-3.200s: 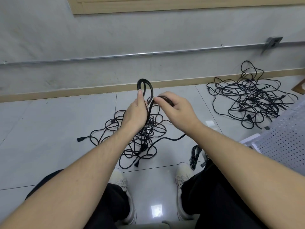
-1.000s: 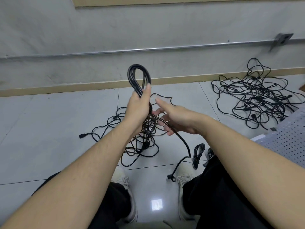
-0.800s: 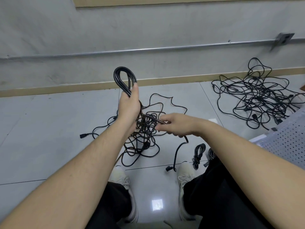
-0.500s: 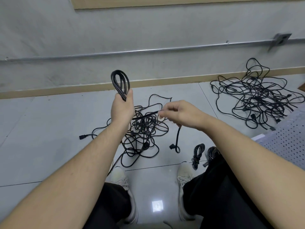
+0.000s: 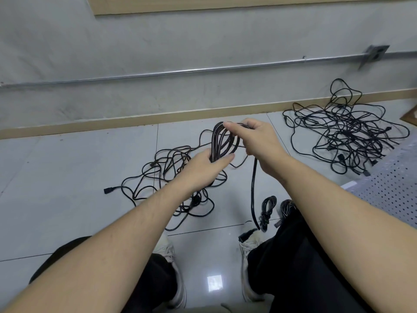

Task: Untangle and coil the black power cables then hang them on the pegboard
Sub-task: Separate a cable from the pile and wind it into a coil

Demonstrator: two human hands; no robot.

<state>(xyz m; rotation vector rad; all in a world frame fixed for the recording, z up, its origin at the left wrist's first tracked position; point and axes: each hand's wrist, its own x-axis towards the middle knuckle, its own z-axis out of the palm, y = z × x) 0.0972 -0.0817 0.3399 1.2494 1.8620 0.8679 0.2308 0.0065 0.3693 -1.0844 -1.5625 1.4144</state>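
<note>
Left hand (image 5: 203, 168) fingers (image 5: 222, 159) clamp the bottom of a black multi-loop power cable coil (image 5: 222, 141) at frame centre, right hand (image 5: 259, 141) fingers pinch the coil's top loop, loose tail (image 5: 253, 193) dropping to the glossy grey tile floor (image 5: 67, 177). To coil well: keep loops even, feed the tail without twist, lower grip tight. Tangled black cable pile (image 5: 171, 177) lies behind, bigger tangle (image 5: 345, 129) upper right, white perforated pegboard (image 5: 392, 186) right edge.

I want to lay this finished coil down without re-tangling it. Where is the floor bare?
Bare tile lies left of the near tangle, out past its plug, and in the strip between that tangle and the far pile. It is crowded by the right shoe, where small bundles and the hanging cable end sit.
</note>
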